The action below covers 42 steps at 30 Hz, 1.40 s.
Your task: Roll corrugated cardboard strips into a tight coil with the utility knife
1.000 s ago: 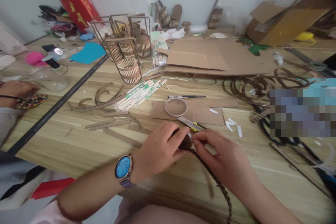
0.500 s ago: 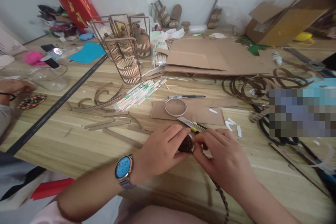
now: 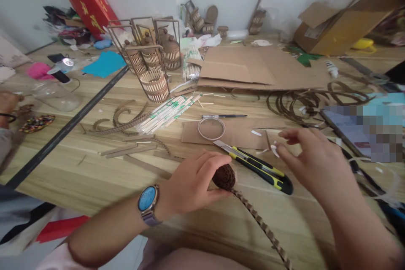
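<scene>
My left hand [image 3: 193,181], with a watch on its wrist, is closed around a brown rolled coil of corrugated cardboard strip [image 3: 225,176]. The coil's layered end faces up and right. Its loose tail [image 3: 261,221] runs down to the bottom edge, away from the fingers. To the right, my right hand [image 3: 311,160] is held over the table, thumb and index finger apart. Small white paper slips [image 3: 274,150] lie by its fingertips; I cannot tell whether it touches one. Between the hands rests a yellow and black utility knife [image 3: 261,169], blade out.
Beyond the knife are a tape ring [image 3: 211,129], a pen [image 3: 224,116] and cardboard sheets [image 3: 237,67]. Small stick-and-cardboard models [image 3: 155,84] and packaged sticks [image 3: 171,112] stand or lie left of centre. Cardboard strips [image 3: 284,103] curl at right. Another person's hand [image 3: 9,103] is far left.
My right hand has let go of the coil's strip and moved right to the paper slips, uncovering the knife. My left hand keeps hold of the coil in about the same place.
</scene>
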Tool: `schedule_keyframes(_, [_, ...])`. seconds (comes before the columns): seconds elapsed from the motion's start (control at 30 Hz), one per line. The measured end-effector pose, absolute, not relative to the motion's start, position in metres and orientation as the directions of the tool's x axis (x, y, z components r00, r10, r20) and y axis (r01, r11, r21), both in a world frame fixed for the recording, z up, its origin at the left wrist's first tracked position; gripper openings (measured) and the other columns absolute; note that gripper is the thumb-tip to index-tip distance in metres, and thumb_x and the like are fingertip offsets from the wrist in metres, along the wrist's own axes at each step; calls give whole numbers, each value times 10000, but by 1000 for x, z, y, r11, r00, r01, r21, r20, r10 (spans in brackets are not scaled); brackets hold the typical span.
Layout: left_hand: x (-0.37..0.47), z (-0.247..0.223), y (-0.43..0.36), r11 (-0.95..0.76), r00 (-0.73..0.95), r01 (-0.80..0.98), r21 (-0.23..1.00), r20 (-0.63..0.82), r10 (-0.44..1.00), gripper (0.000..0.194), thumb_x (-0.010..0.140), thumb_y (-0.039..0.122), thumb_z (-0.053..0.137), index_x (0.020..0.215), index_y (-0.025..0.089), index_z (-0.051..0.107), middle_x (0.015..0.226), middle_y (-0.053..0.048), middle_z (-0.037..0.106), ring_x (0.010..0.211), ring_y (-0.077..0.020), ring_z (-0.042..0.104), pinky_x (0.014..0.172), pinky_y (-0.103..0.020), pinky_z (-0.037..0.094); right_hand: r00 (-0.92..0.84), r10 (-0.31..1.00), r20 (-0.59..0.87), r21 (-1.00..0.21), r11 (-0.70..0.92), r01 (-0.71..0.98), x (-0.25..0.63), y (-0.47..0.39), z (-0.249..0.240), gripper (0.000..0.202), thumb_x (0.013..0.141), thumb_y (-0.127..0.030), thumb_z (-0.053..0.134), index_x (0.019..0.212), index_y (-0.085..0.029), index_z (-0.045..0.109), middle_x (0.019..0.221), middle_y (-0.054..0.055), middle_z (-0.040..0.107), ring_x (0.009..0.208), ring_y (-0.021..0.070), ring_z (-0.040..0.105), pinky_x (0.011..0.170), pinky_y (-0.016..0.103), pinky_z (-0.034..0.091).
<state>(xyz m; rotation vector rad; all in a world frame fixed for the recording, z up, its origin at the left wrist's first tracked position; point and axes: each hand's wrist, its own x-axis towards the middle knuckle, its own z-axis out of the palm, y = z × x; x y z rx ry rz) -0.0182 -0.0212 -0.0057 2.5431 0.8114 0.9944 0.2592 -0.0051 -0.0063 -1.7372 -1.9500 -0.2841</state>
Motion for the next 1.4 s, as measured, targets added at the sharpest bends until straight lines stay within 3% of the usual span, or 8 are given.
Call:
schedule_keyframes(0.17, [-19,-7,-21,-746,578,382,546,488,654,470,874,315,680,1271,182,468,1161,-138,685,1078,-264,660,904,-431,558,75,875,478,-278,69,958,284,-1,-1,79,779,-198,601,800,-270,575,759,67,691,648,253,618,611,386,365])
schedule_keyframes(0.33, [-19,-5,-22,-652,521,392,649,427,739,477,835,332,733,1225,191,497,1157,-125,676,1066,-259,655,884,-418,564,65,886,459,-249,58,967,280,-2,3,148,898,-234,501,888,-266,645,792,90,735,649,272,640,667,433,397])
schedule_keyframes(0.53, [-18,-1,-17,-360,318,440,822,232,919,609,759,365,797,1274,185,528,1075,-90,673,916,-214,658,781,-355,577,-334,858,391,-433,491,756,228,-14,-5,195,930,-332,546,983,-259,719,843,50,761,763,231,688,702,369,478])
schedule_keyframes(0.63, [-17,-2,-15,-298,286,427,854,185,940,616,764,380,791,1288,171,542,1081,-98,656,935,-223,644,831,-390,565,-394,825,406,-419,551,722,195,-29,-10,298,899,-465,598,1100,-275,711,827,39,745,751,217,681,668,330,485])
schedule_keyframes(0.8, [-12,-8,-15,-214,309,301,929,118,944,585,746,465,793,1213,167,606,1090,-100,605,923,-220,625,773,-359,561,-334,815,473,-342,520,783,162,-46,-10,408,979,-430,468,693,-227,678,615,26,648,616,184,613,597,296,450])
schedule_keyframes(0.93, [-14,-6,-13,-129,362,178,976,57,930,561,762,521,764,1190,182,635,1115,-89,607,961,-215,628,797,-322,544,-227,824,520,-435,484,759,160,-47,-8,430,978,-395,452,638,-215,643,579,13,629,548,157,584,555,265,452])
schedule_keyframes(1.13, [-15,-7,-6,172,389,-117,978,-115,914,378,818,425,740,1088,170,668,1065,-73,726,1005,-206,668,901,-311,516,-71,977,199,-752,199,628,166,-43,-4,370,850,-421,579,540,-221,603,524,-1,664,463,151,601,452,244,440])
schedule_keyframes(1.4, [-18,-7,-2,274,367,-145,951,-206,907,291,733,298,812,961,161,695,988,-42,766,918,-180,695,863,-295,523,30,998,60,-814,32,580,173,-40,-5,427,811,-533,565,528,-228,661,677,56,750,568,194,675,505,272,496])
